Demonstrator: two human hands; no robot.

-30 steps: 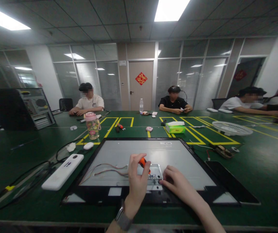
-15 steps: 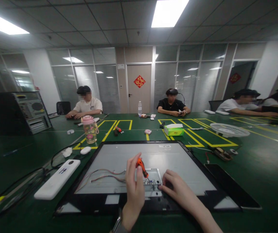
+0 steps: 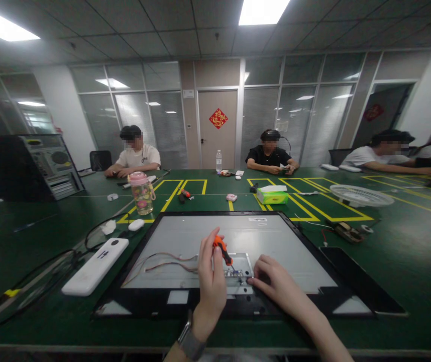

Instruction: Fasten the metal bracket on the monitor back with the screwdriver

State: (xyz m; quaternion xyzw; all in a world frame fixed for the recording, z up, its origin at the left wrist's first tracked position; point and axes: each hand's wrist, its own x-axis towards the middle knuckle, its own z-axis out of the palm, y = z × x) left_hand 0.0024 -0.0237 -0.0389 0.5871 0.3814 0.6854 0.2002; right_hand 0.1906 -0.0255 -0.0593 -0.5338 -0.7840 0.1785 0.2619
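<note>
My left hand (image 3: 212, 274) is closed round an orange and black screwdriver (image 3: 223, 250). The tool is tilted, its shaft pointing down to a small circuit board (image 3: 234, 274). That board sits in a metal bracket (image 3: 243, 261) on a large grey display panel (image 3: 276, 241) with a black border, lying flat before me. My right hand (image 3: 276, 281) rests on the panel just right of the board. Its fingers are curled, with the fingertips at the board's right end; what they pinch is hidden. Thin wires (image 3: 163, 255) run across the panel left of my left hand.
To the left are a white power bank (image 3: 97, 266), black cables (image 3: 55, 269) and a pink-lidded bottle (image 3: 142, 195). A black phone-like slab (image 3: 364, 281) lies right of the panel. Beyond are a tissue pack (image 3: 272, 195) and white round grille (image 3: 362, 196). Several people sit across the table.
The whole view has shifted, with the table appearing slightly higher. My left hand still grips the screwdriver over the board, and my right hand stays at the board's right end.
</note>
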